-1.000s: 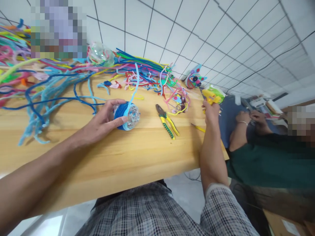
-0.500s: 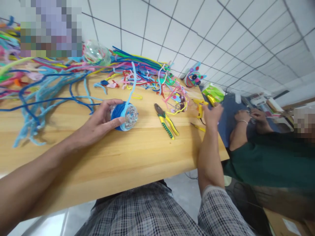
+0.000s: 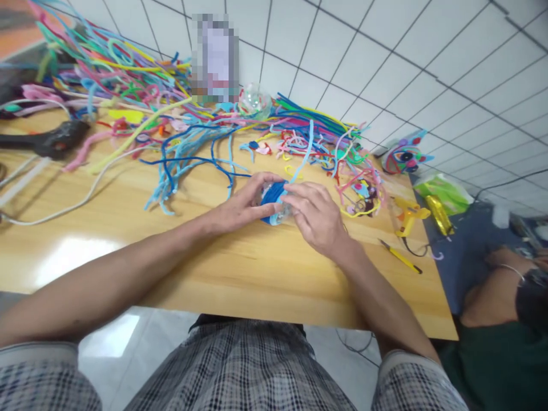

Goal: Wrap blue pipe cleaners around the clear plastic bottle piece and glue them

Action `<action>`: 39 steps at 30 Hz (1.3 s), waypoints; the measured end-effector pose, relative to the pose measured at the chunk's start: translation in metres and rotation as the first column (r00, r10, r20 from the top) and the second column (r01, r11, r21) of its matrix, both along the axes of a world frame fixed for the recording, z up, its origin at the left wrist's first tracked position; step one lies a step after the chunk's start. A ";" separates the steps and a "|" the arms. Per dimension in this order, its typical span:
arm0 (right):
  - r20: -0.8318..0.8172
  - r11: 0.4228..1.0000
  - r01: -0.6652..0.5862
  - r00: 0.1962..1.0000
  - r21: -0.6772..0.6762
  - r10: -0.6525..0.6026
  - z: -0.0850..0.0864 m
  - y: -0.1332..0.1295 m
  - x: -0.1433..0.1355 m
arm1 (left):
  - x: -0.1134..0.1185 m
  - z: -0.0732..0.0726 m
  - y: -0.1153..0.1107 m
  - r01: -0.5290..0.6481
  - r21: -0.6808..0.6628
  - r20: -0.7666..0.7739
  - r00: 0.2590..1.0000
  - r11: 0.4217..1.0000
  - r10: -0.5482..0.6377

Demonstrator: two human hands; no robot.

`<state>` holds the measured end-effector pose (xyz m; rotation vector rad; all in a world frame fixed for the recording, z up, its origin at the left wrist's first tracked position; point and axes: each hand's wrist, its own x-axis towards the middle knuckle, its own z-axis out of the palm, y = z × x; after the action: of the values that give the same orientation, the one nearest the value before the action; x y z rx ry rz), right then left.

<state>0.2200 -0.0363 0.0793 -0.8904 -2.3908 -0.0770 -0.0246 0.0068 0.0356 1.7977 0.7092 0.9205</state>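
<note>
My left hand (image 3: 242,208) is closed round a clear plastic bottle piece (image 3: 286,212) wrapped in dark blue pipe cleaner (image 3: 273,195). A light blue pipe cleaner (image 3: 306,154) runs round its right end, with a loose tail sticking up. My right hand (image 3: 317,217) meets the piece from the right, fingers pinched together at the base of that tail; the fingertips are partly hidden. To the right lie a yellow glue gun (image 3: 411,217) and a yellow craft knife (image 3: 401,256).
Heaps of coloured pipe cleaners (image 3: 166,123) spread along the wall, with a clear plastic ball (image 3: 254,101) among them. A black tool (image 3: 60,140) with a white cord lies left. A decorated animal-face cup (image 3: 405,154) stands back right. Another person's arm (image 3: 492,285) is beyond the table's right edge.
My right hand has come left from the glue gun to the wrapped bottle piece. The pliers seen earlier are now out of sight. My view has swung left.
</note>
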 end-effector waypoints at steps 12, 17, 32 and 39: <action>-0.014 0.997 0.063 0.998 -0.037 -0.064 -0.014 0.008 0.010 | 0.001 -0.003 0.002 0.018 0.003 0.017 1.000 1.000 -0.018; -0.040 0.998 0.040 0.998 -0.045 -0.042 -0.017 0.007 0.011 | 0.001 -0.006 0.004 0.008 0.022 -0.003 1.000 1.000 -0.008; -0.098 0.998 0.058 0.993 -0.026 -0.060 -0.030 0.000 0.007 | 0.001 -0.006 0.004 0.001 0.005 0.028 1.000 1.000 -0.001; -0.063 0.998 0.069 0.996 -0.008 -0.070 -0.030 0.000 0.010 | 0.000 -0.005 0.003 0.014 0.007 0.009 1.000 1.000 -0.014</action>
<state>0.2300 -0.0368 0.0490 -0.9648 -2.3033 -0.0683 -0.0250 0.0099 0.0302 1.8011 0.6871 0.9223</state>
